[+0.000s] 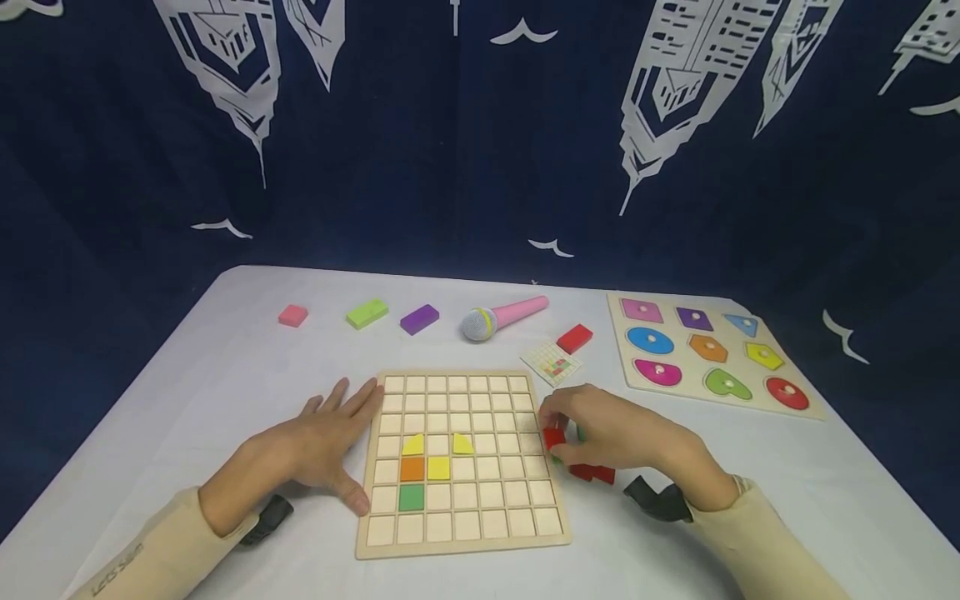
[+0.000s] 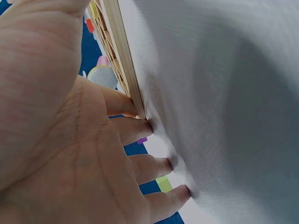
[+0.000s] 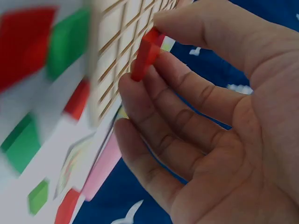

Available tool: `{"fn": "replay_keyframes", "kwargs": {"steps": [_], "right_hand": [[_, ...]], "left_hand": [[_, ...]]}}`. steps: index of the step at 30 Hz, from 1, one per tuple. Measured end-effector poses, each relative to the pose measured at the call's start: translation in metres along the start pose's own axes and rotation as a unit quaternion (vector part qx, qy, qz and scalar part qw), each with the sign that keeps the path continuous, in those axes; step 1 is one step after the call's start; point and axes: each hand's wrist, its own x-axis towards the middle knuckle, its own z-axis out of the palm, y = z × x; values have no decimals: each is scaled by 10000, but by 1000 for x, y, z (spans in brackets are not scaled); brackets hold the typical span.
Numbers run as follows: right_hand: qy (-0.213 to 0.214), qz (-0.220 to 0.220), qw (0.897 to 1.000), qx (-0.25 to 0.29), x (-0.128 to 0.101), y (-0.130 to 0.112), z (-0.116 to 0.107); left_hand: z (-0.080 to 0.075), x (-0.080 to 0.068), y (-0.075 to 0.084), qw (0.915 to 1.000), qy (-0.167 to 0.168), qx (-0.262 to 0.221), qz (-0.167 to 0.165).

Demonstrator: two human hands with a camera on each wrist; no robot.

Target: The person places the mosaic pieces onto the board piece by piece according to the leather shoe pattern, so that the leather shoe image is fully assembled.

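A wooden grid board (image 1: 480, 521) lies on the white table. On it sit two yellow quarter-round pieces (image 1: 462, 444), an orange square (image 1: 412, 469), a yellow square (image 1: 438, 468) and a green square (image 1: 411, 497). My left hand (image 1: 318, 446) rests along the board's left edge, fingers spread, fingertips down on the cloth in the left wrist view. Beyond the right edge, my right hand (image 1: 611, 425) pinches a small red block (image 3: 145, 53) between thumb and fingers. Under and beside that hand lie loose red pieces (image 1: 592, 473) and green pieces (image 3: 70, 42), partly hidden by it.
Behind the board lie a pattern card (image 1: 551, 364), a red block (image 1: 574, 339), a pink toy microphone (image 1: 517, 312), a purple block (image 1: 419, 319), a lime block (image 1: 367, 314) and a coral block (image 1: 292, 316). A shape puzzle board (image 1: 712, 392) is at the back right.
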Motion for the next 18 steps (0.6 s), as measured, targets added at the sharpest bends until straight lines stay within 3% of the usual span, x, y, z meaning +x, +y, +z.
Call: {"fn": "replay_keyframes", "kwargs": {"steps": [18], "right_hand": [[-148, -1367, 9905, -86, 44, -57, 15]], "left_hand": [[2, 0, -1, 9999, 57, 71, 69]]}}
